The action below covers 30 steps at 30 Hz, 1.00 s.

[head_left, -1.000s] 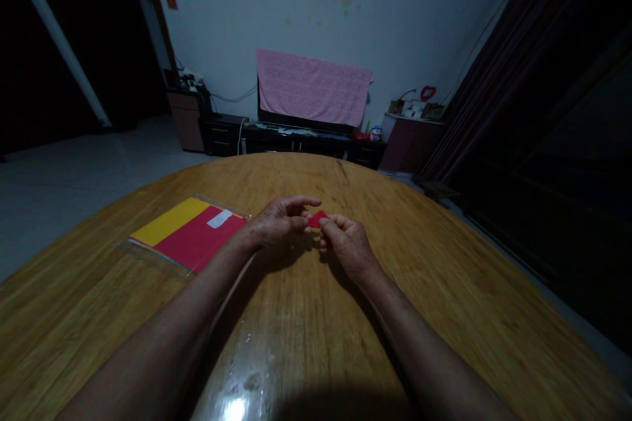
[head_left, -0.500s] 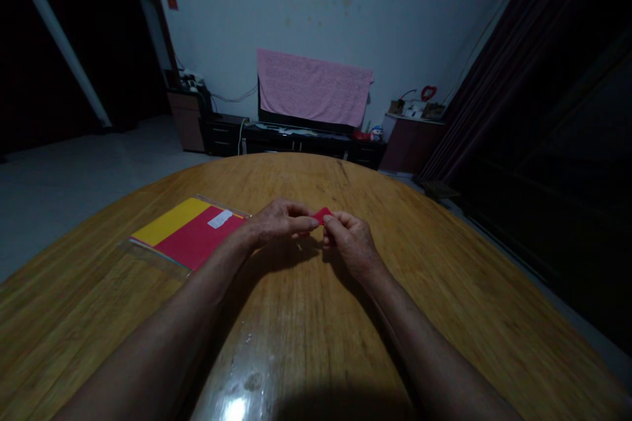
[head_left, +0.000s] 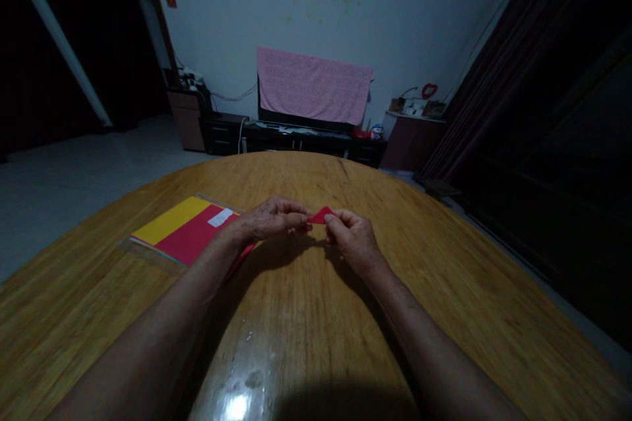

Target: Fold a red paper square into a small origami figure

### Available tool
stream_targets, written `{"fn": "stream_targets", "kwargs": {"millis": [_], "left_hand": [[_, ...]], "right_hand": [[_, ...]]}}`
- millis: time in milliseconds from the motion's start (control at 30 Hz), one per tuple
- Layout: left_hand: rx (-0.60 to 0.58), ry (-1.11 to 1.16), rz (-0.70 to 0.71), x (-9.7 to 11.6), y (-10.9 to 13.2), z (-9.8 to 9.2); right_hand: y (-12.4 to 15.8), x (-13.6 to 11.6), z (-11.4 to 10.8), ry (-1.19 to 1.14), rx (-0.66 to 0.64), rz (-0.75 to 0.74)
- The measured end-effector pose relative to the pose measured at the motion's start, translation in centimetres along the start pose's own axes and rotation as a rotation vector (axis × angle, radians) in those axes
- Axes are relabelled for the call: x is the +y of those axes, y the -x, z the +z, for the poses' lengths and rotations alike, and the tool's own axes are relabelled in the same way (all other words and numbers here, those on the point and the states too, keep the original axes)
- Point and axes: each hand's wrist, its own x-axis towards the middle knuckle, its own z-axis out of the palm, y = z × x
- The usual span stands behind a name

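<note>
A small folded piece of red paper is stretched between my two hands, just above the wooden table. My left hand pinches its left end between thumb and fingers. On the other side, my right hand grips the right end with thumb on top. The paper's upper edge rises to a low peak; much of it is hidden behind my fingers. Beside my left forearm lies a stack of coloured paper, yellow and red on top, in a clear sleeve with a white label.
Beyond the round table's far edge stands a black TV cabinet. A pink cloth hangs over the screen there. A small cabinet is at the back right, by a dark curtain.
My left hand has shifted slightly left, and more of the red paper's left side shows between the hands. Both hands keep their pinch on it.
</note>
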Motion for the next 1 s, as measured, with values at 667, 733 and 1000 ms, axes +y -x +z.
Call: {"fn": "stream_targets", "kwargs": {"millis": [667,733,1000], "left_hand": [[0.249,0.12,0.144,0.0,-0.5,0.7],[0.266,0.163,0.13,-0.2,-0.8,0.8],[0.246,0.423,0.075,-0.1,-1.4,1.6]], "right_hand": [[0.2,0.0,-0.2,-0.105,-0.102,-0.027],[0.2,-0.2,-0.1,-0.079,-0.091,-0.07],[0.0,-0.2,0.2,-0.26,-0.118,-0.067]]}}
